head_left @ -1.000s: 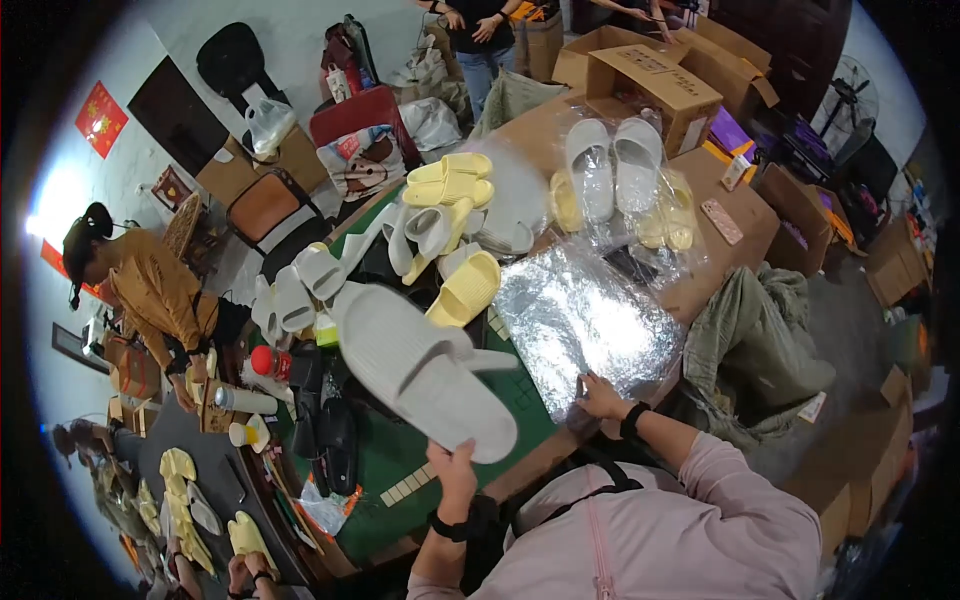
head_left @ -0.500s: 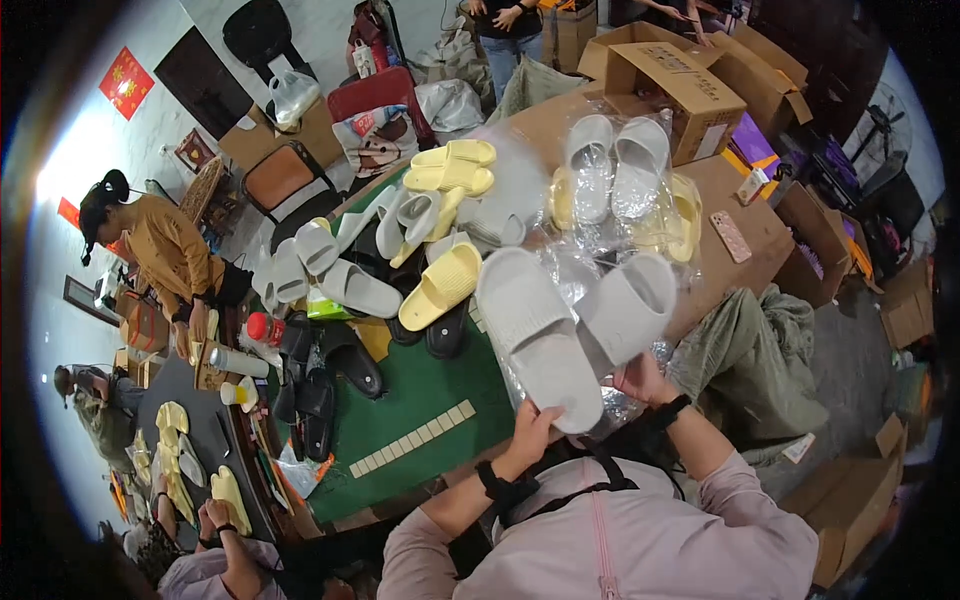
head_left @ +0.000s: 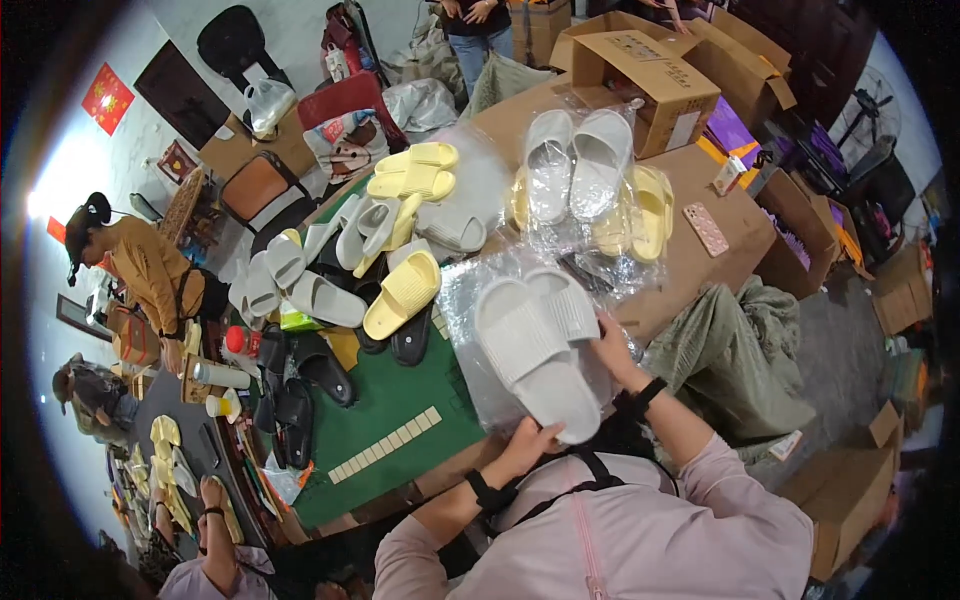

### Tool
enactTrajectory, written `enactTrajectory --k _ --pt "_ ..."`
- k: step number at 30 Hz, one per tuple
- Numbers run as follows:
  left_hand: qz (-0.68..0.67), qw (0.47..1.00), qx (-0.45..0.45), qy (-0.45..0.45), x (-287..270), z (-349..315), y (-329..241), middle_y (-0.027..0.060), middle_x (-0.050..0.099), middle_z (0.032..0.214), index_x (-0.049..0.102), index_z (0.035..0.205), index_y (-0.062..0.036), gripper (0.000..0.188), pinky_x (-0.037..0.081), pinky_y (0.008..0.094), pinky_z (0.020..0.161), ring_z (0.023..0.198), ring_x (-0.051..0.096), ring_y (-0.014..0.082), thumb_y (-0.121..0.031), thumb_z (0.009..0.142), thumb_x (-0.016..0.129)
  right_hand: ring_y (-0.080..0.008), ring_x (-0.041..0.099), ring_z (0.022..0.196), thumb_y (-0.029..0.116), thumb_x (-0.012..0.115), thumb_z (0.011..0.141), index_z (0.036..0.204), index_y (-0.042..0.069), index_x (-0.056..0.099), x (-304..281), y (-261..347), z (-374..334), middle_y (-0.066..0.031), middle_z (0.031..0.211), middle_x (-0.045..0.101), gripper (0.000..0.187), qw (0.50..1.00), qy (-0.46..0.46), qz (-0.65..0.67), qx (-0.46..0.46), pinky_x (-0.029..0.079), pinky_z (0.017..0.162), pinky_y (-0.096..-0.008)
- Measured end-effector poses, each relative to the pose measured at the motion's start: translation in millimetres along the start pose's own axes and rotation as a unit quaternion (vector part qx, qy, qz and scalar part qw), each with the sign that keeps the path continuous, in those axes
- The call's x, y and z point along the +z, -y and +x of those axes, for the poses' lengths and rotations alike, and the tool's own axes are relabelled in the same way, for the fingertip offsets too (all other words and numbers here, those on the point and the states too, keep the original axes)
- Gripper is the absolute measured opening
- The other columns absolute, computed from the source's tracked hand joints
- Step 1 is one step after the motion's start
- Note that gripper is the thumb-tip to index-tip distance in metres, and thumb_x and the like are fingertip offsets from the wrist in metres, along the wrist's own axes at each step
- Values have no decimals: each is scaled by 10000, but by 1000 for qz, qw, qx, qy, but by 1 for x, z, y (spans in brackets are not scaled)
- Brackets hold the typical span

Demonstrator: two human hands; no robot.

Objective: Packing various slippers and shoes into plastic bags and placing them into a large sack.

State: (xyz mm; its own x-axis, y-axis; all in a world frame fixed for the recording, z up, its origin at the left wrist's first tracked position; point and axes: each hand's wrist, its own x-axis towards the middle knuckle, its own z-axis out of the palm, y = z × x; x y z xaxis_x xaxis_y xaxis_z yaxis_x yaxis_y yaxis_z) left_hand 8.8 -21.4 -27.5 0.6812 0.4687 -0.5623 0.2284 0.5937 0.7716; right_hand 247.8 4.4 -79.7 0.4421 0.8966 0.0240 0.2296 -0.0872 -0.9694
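Note:
My left hand (head_left: 528, 446) pinches the heel end of a light grey slide slipper (head_left: 524, 335), its ribbed strap facing up. Fingers of my right hand (head_left: 613, 350) close on a second grey slipper (head_left: 566, 303), which lies partly behind the first. Both slippers are over a clear plastic bag (head_left: 465, 375) at the table's near edge. Just beyond are bagged grey slippers (head_left: 600, 165) and a yellow slipper (head_left: 652, 215) in clear wrap. Left of the bag, a loose yellow slipper (head_left: 405, 290) rests at the edge of a pile of grey slippers (head_left: 328, 300).
Black slippers (head_left: 322, 368) and a row of pale tiles (head_left: 385, 445) lie on the green table top (head_left: 360, 490). A phone (head_left: 706, 230) and an open carton (head_left: 650, 85) are at the right. Green-grey sacking (head_left: 730, 360) hangs beside my right arm. Co-workers stand and sit around.
My right hand has brought its slipper left and in behind the other one, turned more upright. The plastic bag beneath shows more now. My view has shifted slightly right.

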Motion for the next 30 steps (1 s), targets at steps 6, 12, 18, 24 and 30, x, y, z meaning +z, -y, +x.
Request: enactTrajectory --k 6,12,18,24,30 --pt "564 779 268 -64 -33 66 51 277 310 1354 424 1248 33 701 233 497 1033 1255 276 433 -453 779 614 -400 542 970 53 568 708 1182 -17 454 -31 -25 19 -273 1048 548 493 967 114 -227 22 445 799 -405" --pt "722 672 159 -53 -37 80 85 279 340 1331 413 1295 -38 667 254 524 1014 1269 286 419 -469 807 556 -412 394 1108 159 628 695 1045 21 518 9 4 -29 -267 1151 451 391 935 -104 -334 49 332 905 -479" --pt "765 619 176 -29 -52 82 86 287 347 1327 496 1254 -90 576 249 524 1026 1266 290 425 -465 818 534 -464 365 1133 294 616 726 893 178 702 44 -58 -45 -351 1145 424 220 923 26 -365 -118 290 965 -483" --pt "732 641 232 -25 -67 73 91 271 375 1314 545 1198 -107 456 231 510 1041 1267 296 414 -350 812 558 -374 492 954 250 614 738 967 159 686 58 -36 -3 -223 912 572 257 976 149 -158 2 379 857 -441" --pt "699 679 226 -5 -80 60 81 265 367 1322 602 1118 -89 352 241 499 1043 1258 306 417 -293 842 523 -351 518 948 267 635 719 959 106 666 84 -47 6 -187 904 557 291 955 226 -174 -81 424 789 -400"
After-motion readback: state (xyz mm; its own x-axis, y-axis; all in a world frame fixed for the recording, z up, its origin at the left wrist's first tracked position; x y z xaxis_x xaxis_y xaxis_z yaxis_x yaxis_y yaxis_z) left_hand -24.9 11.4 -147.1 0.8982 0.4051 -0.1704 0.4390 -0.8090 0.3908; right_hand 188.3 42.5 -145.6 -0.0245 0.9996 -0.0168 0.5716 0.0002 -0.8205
